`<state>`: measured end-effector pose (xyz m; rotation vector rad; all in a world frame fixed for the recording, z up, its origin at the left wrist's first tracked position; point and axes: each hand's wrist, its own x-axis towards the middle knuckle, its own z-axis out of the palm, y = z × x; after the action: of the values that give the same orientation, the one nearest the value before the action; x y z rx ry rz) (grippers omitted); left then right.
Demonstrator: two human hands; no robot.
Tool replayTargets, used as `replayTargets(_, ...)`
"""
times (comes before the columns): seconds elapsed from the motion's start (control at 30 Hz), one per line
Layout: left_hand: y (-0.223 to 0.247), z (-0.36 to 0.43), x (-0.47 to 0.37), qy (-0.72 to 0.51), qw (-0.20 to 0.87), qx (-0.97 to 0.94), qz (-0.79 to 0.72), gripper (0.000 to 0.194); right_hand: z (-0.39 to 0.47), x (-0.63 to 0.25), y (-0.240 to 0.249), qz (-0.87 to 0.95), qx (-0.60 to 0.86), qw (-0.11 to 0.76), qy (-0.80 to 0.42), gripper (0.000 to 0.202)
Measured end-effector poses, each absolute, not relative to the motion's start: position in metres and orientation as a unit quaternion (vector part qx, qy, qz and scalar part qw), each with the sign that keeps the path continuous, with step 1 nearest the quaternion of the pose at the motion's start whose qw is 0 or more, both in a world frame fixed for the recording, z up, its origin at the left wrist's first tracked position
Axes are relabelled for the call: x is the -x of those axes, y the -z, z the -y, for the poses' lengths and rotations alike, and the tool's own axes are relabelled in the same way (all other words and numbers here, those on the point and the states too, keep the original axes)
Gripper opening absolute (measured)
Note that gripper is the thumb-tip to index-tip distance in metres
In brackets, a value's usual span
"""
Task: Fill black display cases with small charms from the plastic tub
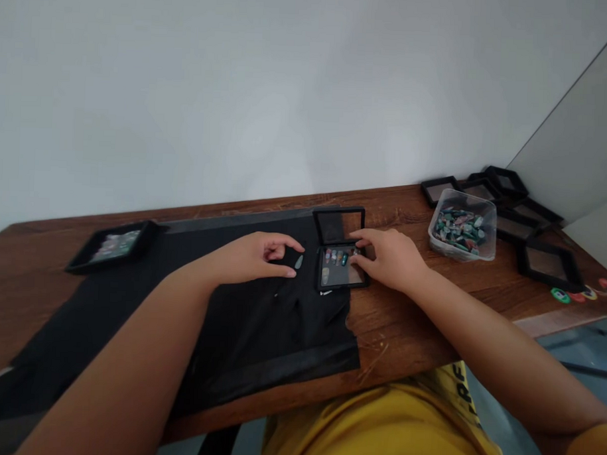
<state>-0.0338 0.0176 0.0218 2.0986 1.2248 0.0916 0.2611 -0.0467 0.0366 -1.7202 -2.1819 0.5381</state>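
Observation:
An open black case (318,276) with a clear lid stands at the middle, partly on a black sheet. Inside it lie several small coloured stones (336,257) in a row, with a pale one at the lower left. My right hand (389,257) reaches over the case's right side, thumb and finger close around a small stone there. Just left of the case, my left hand (255,258) has thumb and forefinger spread on either side of a pale green stone (299,261) lying on the black sheet (260,339).
On the right, a clear plastic tub (487,244) full of mixed stones sits among several black frames (548,262). A filled black case (111,245) lies at the left. Round coloured stickers (560,295) mark the table's right edge. A wall rises behind.

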Motion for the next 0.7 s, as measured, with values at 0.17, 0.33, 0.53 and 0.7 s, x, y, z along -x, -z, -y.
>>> replayTargets(0.17, -0.019, -0.019, 0.032, -0.031, 0.356, -0.802, -0.479, 0.055, 0.049, -0.259, -0.037, 0.783, 0.567, 0.161, -0.200, 0.050)
replayTargets(0.33, -0.020, -0.017, 0.030, -0.042, 0.351, -0.811, -0.466, 0.050, 0.051, -0.253, -0.035, 0.793, 0.553, 0.152, -0.207, 0.050)
replayTargets(0.53, -0.016, -0.019, 0.026, -0.050, 0.346, -0.812, -0.468, 0.053, 0.050, -0.250, -0.032, 0.785, 0.565, 0.150, -0.203, 0.049)
replayTargets(0.7, -0.013, -0.019, 0.026, -0.069, 0.342, -0.813, -0.467, 0.047, 0.048, -0.248, -0.030, 0.786, 0.566, 0.158, -0.192, 0.046)
